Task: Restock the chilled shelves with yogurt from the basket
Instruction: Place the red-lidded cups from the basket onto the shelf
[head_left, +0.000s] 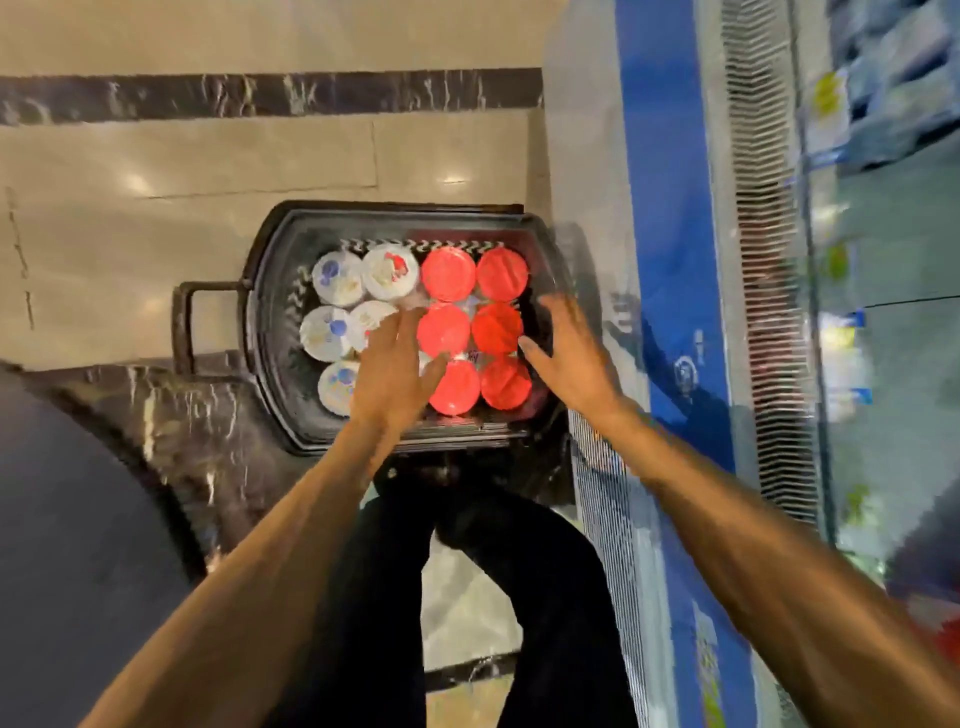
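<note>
Our left hand (395, 364) and right hand (571, 358), spread and empty, flank red-lidded yogurt (444, 330) at three o'clock in the basket (270, 332); next, we likely grip it

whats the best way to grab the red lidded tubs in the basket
Probably from above, one hand down each outer side of the red-lidded tubs: they stand upright, lids up, packed two by three with no finger gaps between.
</note>
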